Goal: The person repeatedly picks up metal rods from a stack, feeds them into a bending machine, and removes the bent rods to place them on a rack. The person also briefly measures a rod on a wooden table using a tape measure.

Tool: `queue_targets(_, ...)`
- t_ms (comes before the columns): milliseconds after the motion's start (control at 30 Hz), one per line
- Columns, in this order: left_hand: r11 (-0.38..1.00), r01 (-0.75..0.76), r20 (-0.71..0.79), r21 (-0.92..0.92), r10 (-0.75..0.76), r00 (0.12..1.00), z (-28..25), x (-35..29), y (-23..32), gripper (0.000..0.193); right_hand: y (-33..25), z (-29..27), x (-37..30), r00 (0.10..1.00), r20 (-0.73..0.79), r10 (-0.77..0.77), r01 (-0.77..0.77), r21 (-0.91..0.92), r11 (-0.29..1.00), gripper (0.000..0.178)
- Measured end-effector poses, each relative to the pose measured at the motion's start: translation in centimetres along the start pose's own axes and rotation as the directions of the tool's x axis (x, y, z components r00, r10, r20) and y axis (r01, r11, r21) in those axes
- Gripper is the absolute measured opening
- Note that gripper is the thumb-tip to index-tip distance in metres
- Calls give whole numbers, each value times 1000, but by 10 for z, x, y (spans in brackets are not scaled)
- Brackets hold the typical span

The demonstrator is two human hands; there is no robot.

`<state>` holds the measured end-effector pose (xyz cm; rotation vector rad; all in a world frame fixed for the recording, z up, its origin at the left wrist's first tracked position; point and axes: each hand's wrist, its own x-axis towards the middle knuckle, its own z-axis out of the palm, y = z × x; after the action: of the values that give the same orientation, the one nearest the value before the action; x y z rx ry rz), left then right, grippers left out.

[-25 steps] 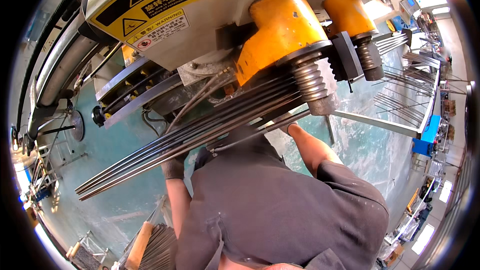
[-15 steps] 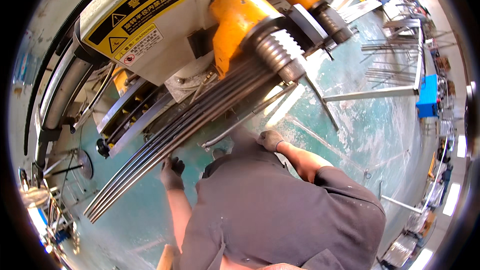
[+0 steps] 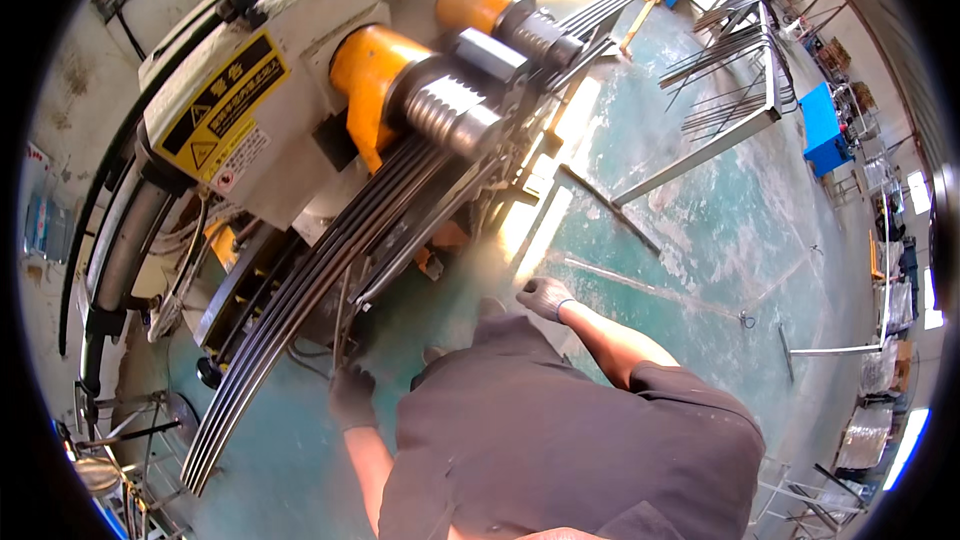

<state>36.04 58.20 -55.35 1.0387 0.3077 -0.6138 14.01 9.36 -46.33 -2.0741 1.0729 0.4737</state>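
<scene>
My left hand [image 3: 353, 397], in a dark grey glove, is low beside my body with its fingers loosely apart. It holds nothing that I can see, and is a little blurred. Beyond it a bundle of long metal rods [image 3: 300, 295] slants across a large machine, its near ends sticking out to the left. My right hand [image 3: 546, 298], in a lighter grey glove, is in front of my right side with fingers curled and nothing showing in them. The machine has two orange housings [image 3: 375, 75] with ribbed steel rollers [image 3: 455, 117].
The pale machine body [image 3: 320, 30] carries a yellow and black warning label [image 3: 225, 105]. To the right a metal rack [image 3: 700, 155] bears many thin rods, with a blue box [image 3: 825, 130] behind. A dark bar [image 3: 612, 210] juts low over the green floor [image 3: 650, 340].
My view has turned, so the machine and rods sit further left and the far rods show. My left hand appears farther from the rods; my right hand remains curled near my body.
</scene>
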Motion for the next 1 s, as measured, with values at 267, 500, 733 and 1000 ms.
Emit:
queue_targets(267, 945, -6, -242, -328, -78, 967, 117, -44, 78, 28, -38, -78, 44, 958, -221, -185, 235, 228, 945, 46)
queue_targets(500, 892, -408, -84, -195, 399, 913, 183, -84, 145, 34, -117, -154, 40, 809, -552, -199, 490, 449, 748, 47)
queue_targets(733, 672, -736, 115, -88, 741, 662, 244, -118, 242, 56, -155, -215, 57, 662, -743, -96, 703, 572, 423, 50)
queue_targets(1000, 285, -776, -41, 563, 947, 318, 400, -179, 354, 61, -212, -234, 115, 855, -516, -55, 514, 856, -50, 39)
